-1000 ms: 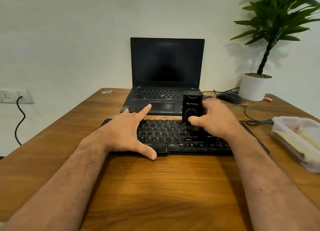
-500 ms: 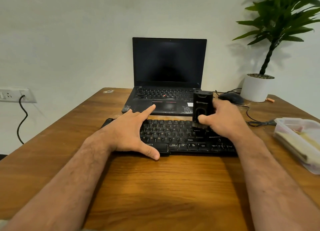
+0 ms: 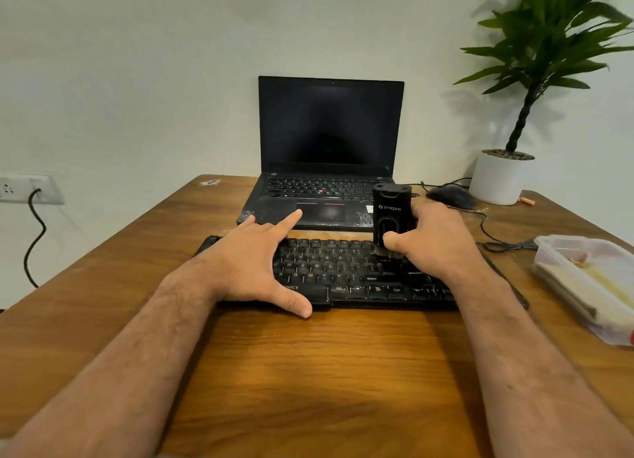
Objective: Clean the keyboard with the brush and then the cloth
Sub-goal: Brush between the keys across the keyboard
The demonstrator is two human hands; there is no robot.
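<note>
Keyboard (image 3: pixel 343 272) on table (image 3: pixel 308 371), laptop (image 3: pixel 326 189) behind it, container (image 3: pixel 590 282) right, plant (image 3: pixel 504 176) far right

A wooden table (image 3: pixel 308 371) carries everything. A black keyboard (image 3: pixel 343 275) lies across its middle; just behind it sits an open laptop (image 3: pixel 329 169) — screen dark. To the right rear are a mouse (image 3: pixel 451 196) and a white pot (image 3: pixel 497 179) with a plant, a small orange thing (image 3: pixel 527 201) beside it. A clear plastic box (image 3: pixel 590 282) lies at the right edge — a cable (image 3: pixel 504 244) runs near it.

Office desk: laptop (image 3: pixel 329 155), keyboard (image 3: pixel 343 272), mouse (image 3: pixel 451 196), potted plant (image 3: pixel 514 114).
</note>
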